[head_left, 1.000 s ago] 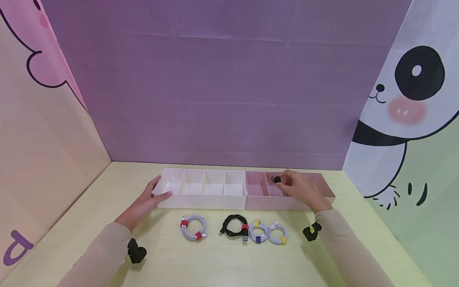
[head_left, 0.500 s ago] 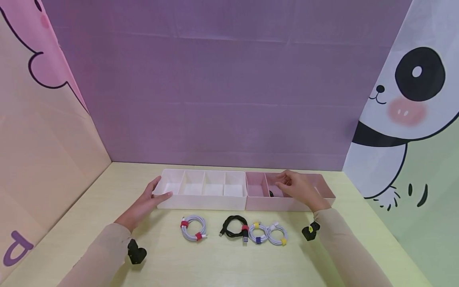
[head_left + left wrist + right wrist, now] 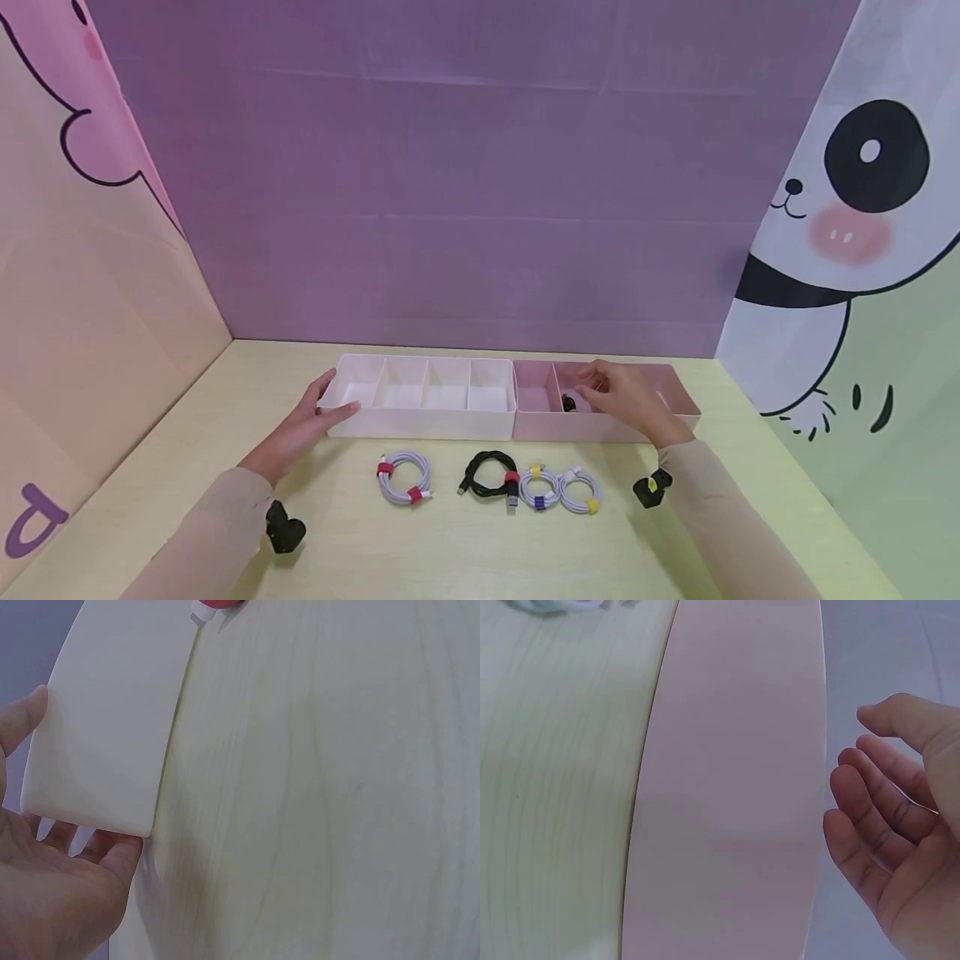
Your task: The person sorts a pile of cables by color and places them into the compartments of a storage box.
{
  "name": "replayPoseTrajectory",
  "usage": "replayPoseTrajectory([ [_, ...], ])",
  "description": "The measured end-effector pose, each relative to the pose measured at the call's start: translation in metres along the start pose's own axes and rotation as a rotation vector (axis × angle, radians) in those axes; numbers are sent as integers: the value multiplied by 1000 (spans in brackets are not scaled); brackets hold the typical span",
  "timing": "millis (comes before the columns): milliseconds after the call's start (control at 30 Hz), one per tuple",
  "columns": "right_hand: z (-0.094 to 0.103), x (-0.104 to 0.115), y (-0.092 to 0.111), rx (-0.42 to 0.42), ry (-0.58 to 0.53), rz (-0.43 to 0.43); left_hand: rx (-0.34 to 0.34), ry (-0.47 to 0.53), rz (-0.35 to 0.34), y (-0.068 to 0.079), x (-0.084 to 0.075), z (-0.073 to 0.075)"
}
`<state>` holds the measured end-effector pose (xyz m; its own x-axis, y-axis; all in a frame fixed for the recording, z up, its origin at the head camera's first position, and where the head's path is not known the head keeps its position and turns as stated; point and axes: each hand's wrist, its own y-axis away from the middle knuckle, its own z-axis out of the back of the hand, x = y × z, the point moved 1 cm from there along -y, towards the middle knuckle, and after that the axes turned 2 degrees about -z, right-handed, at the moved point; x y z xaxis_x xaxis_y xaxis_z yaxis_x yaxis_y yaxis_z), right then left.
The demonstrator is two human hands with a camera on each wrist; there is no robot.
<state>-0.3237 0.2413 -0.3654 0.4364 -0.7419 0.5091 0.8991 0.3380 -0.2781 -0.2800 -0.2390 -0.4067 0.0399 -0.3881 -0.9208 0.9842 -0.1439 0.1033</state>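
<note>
In the head view, my left hand (image 3: 303, 421) grips the left end of a white divided box (image 3: 420, 422). Its thumb lies at the rim and its fingers against the end wall (image 3: 90, 817). My right hand (image 3: 626, 400) hovers over the pink divided box (image 3: 577, 427) with relaxed fingers and nothing between them. A small black item (image 3: 569, 403) lies in that box's second compartment from the left, partly hidden by the front wall. The right wrist view shows the thumb apart from the loosely bent fingers (image 3: 855, 791), beside the pink wall (image 3: 727, 787).
Coiled cables lie on the table (image 3: 450, 550) in front of the boxes: a white one with red ties (image 3: 405, 477), a black one (image 3: 489, 472), and two white ones side by side, the left (image 3: 539, 487) touching the right (image 3: 581, 489). A purple backdrop (image 3: 480, 208) stands behind.
My right hand has let go of the small black item, which has dropped from its fingertips into the pink box. My left hand has stayed on the white box.
</note>
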Motion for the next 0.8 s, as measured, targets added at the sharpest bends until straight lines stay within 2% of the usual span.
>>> replayPoseTrajectory([
  [467, -3, 12, 4, 0, -29, 76, -6, -4, 11, -4, 2, 1],
  [800, -8, 17, 4, -12, 6, 122, -10, -2, 12, -4, 1, 1],
])
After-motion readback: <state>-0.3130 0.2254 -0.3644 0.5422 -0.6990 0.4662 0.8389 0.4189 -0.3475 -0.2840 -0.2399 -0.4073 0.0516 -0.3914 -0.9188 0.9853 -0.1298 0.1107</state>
